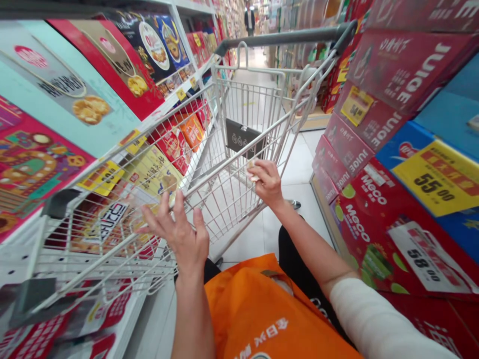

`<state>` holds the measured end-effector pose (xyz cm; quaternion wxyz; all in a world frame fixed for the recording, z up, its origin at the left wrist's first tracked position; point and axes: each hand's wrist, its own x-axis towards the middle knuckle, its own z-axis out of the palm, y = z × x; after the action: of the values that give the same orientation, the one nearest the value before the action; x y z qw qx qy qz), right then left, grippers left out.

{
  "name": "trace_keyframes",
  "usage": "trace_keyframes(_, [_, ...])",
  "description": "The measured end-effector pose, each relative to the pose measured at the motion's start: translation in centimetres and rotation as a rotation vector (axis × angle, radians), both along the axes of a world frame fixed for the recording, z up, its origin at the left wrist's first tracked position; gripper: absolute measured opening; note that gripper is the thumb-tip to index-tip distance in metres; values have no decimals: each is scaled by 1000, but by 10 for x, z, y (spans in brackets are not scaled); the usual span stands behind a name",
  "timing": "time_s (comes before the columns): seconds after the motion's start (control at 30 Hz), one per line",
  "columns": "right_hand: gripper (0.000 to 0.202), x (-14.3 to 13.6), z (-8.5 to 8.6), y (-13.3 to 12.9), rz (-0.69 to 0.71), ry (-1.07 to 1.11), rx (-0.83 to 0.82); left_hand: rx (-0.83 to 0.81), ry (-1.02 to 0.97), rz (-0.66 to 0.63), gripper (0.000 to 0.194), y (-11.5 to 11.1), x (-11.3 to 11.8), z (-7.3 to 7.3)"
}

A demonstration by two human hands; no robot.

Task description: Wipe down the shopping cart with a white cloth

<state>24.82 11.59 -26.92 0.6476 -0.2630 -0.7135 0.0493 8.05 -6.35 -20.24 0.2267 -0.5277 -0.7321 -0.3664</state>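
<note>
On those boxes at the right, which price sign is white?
The 58 00 sign, on the red Meco box. It's white with red printing, while the 55 00 sign just above it is yellow.

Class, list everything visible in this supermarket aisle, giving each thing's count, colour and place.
Wire shopping cart: one, grey, centre
Small item: one, pale, in right fingertips
Shelving: one run, white, left
Snack gift boxes: several, multicoloured, left shelf
Snack packs: several, orange, red, yellow, beyond cart
JUICE cartons: several, dark pink, right stack
MECO cartons: several, red, lower right
Large price signs: two, yellow 55.00, white 58.00, right
Floor tiles: uncounted, white, aisle
Distant person: one, dark-clothed, far aisle
Garment: one, orange, wearer's torso
Left grip: one, bare, cart's near rim
Right grip: one, bare, cart's near side
</note>
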Motion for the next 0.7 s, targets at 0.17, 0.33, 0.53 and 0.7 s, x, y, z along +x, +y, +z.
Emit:
trace_keyframes(0.17, [35,-3,-30,-13,34,-134,-72,-38,18,-44,58,-3,-2,0])
trace_keyframes(0.33, [37,-3,8,-7,-33,-8,-120,-55,-25,-49,58,-3,-1,3])
trace_keyframes(0.53, [39,-12,-21,-16,12,-87,16,-59,-56,-83,56,-10,-2,3])
trace_keyframes(0.7, [38,-14,-21,-23,-2,-76,-52,-50,-46,-107,53,-14,-3,3])
